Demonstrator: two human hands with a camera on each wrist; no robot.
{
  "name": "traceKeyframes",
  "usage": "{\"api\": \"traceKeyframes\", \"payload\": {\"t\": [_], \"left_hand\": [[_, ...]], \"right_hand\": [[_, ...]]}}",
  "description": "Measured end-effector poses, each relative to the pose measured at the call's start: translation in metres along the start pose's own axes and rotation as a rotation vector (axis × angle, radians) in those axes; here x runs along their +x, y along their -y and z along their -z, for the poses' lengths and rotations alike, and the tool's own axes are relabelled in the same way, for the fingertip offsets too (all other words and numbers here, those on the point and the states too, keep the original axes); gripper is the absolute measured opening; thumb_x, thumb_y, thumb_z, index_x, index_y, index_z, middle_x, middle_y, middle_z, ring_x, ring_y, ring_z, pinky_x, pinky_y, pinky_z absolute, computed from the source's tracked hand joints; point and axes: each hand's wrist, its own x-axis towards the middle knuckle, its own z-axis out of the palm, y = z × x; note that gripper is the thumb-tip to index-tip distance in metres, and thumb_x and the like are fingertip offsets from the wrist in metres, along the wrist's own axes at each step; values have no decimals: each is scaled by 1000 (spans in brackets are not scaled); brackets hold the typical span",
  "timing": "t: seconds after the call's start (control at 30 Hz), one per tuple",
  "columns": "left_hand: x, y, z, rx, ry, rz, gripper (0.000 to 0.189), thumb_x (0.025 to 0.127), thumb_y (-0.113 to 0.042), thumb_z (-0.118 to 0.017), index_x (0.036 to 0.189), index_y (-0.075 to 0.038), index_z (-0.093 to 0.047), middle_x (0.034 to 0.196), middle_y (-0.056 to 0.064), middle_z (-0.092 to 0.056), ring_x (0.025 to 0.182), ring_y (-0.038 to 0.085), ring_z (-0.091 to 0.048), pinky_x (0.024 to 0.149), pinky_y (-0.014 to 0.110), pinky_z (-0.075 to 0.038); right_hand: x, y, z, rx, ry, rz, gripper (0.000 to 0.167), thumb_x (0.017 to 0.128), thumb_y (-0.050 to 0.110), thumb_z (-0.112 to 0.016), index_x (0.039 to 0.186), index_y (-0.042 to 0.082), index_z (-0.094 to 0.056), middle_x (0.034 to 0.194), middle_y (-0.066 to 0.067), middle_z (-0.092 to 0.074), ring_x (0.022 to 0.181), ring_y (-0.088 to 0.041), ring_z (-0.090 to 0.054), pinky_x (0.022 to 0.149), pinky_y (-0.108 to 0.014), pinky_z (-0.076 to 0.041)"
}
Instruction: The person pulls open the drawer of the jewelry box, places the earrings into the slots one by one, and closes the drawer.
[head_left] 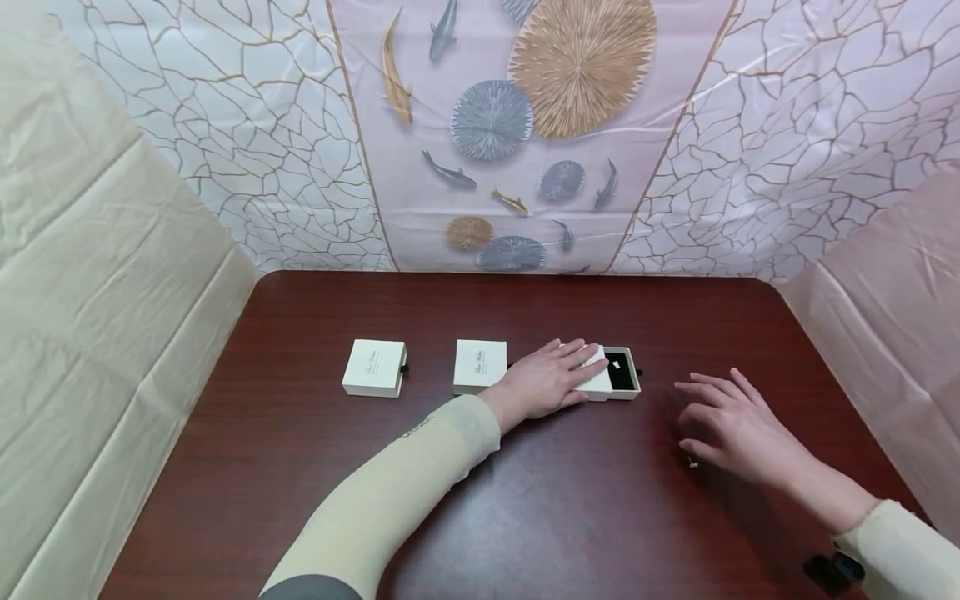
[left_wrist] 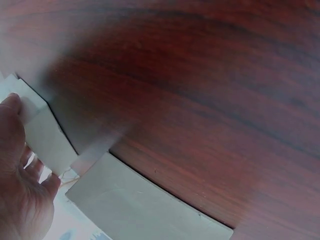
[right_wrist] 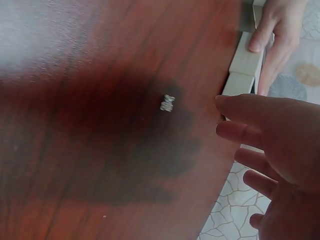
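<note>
My left hand (head_left: pixel 551 379) grips the white sleeve of a small drawer-style jewelry box (head_left: pixel 596 385), its thumb on the near side and its fingers over the top. The box's tray (head_left: pixel 634 389) is slid partway out to the right. On the tray's black lining sits a small shiny piece of jewelry (head_left: pixel 617 364). To the right of that box, my right hand (head_left: pixel 738 429) hovers over the table with loosely bent fingers and holds nothing. A second small silvery piece of jewelry (right_wrist: pixel 167 103) lies on the tabletop, just by the right thumb in the head view.
Two more white boxes stand in the same row: a closed one (head_left: pixel 375 367) with a black pull tab at the left, and another (head_left: pixel 480 365) beside my left wrist. The dark red wooden table (head_left: pixel 525 517) meets a patterned cloth (head_left: pixel 491 196) at the back.
</note>
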Motion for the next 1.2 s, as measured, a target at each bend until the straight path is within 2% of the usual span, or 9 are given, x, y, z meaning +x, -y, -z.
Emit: {"api": "traceKeyframes", "payload": {"t": [0.17,0.47,0.93,1.2], "left_hand": [[1,-1,1,3,11,-3,63,116,-50,-37,173,-27,-22,179,-1,-19,164,19,-19,132,40,-21],[1,-1,1,13,17,-1,63,116,-50,-35,173,-27,-21,179,0,-19,165,19,-19,132,40,-21],[1,0,0,8,7,-2,63,116,-50,-35,173,-27,-21,179,0,-20,164,20,-20,132,40,-22],[1,0,-1,5,11,1,63,116,-49,-35,173,-28,-21,179,-1,-19,164,19,-19,132,40,-21]], "right_hand": [[-10,3,-4,-20,14,21,32,66,21,-96,85,21,-71,129,-21,-70,130,-43,-52,134,-47,1],[-19,4,-11,-42,41,39,43,62,27,-98,76,27,-57,126,-21,-71,127,-45,-54,133,-45,3],[-20,2,-18,-60,24,112,44,62,21,-96,75,25,-54,124,-21,-71,125,-44,-57,133,-41,5],[-18,2,-18,-78,35,108,43,61,16,-97,74,24,-57,123,-20,-72,125,-43,-57,133,-42,3]]}}
